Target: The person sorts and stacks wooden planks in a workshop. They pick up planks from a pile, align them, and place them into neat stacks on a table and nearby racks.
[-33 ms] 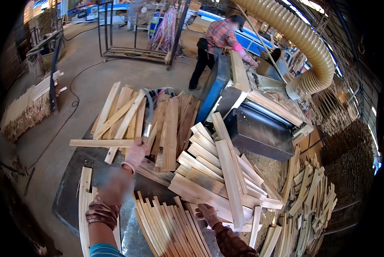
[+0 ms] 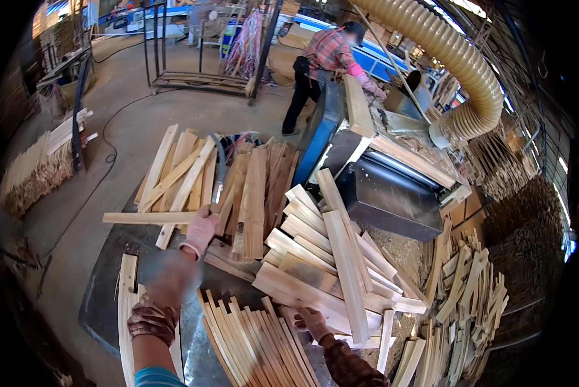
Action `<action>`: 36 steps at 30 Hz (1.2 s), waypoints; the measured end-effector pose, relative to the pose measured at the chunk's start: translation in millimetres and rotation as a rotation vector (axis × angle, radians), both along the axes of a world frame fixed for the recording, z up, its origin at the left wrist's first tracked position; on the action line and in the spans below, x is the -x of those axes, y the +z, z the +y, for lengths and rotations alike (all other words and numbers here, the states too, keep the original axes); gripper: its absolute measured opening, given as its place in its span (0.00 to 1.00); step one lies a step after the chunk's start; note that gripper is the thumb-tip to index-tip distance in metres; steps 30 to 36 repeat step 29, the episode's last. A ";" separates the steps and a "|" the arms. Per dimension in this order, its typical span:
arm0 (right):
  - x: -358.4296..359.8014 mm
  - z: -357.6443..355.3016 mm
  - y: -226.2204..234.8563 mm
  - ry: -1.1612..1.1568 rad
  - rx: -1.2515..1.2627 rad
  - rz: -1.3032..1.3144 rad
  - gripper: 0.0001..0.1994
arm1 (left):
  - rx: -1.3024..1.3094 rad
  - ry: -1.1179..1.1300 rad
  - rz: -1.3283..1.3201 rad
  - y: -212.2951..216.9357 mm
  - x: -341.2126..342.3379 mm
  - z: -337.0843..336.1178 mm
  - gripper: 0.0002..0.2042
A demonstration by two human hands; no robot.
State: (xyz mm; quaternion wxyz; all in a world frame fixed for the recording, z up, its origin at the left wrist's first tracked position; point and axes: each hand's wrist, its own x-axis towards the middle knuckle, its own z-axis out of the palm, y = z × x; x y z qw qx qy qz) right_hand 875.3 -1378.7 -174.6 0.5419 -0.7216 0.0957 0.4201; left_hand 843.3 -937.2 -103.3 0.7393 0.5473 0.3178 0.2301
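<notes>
My left hand point(image 2: 201, 231), in a pinkish work glove, is closed at the right end of a narrow wooden strip point(image 2: 149, 218) that points left across a loose pile of boards point(image 2: 178, 169). Just above its fingers, a grey hose point(image 2: 221, 158) ends in a silvery metal piece. My right hand point(image 2: 312, 323), also gloved, is lower down with its fingers curled, beside a wide pale board point(image 2: 296, 291). What those fingers hold, if anything, is hidden. Left of it, thin strips point(image 2: 254, 338) lie side by side on the dark tabletop point(image 2: 112, 258).
Behind the fanned boards stands a machine point(image 2: 392, 193) with a big ribbed duct point(image 2: 476, 64). A person point(image 2: 328, 58) in a plaid shirt and pink gloves leans over its far side. Offcuts point(image 2: 470, 290) are heaped at right; a metal rack point(image 2: 202, 80) stands behind.
My left hand has shifted slightly left, and the strip's left end sits a little lower. The view has moved slightly. My right hand stays in about the same place.
</notes>
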 end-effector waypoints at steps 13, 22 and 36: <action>4.4 -4.7 -41.9 0.106 0.054 -0.223 0.12 | -0.467 0.010 0.559 -68.5 -44.8 90.4 0.19; 8.5 7.9 6.3 0.047 0.236 -0.313 0.12 | -0.542 -0.025 0.853 -81.6 -130.1 77.4 0.19; -2.6 5.3 -32.5 0.017 0.134 -0.151 0.11 | -0.849 -0.104 0.986 -138.0 -168.3 133.5 0.15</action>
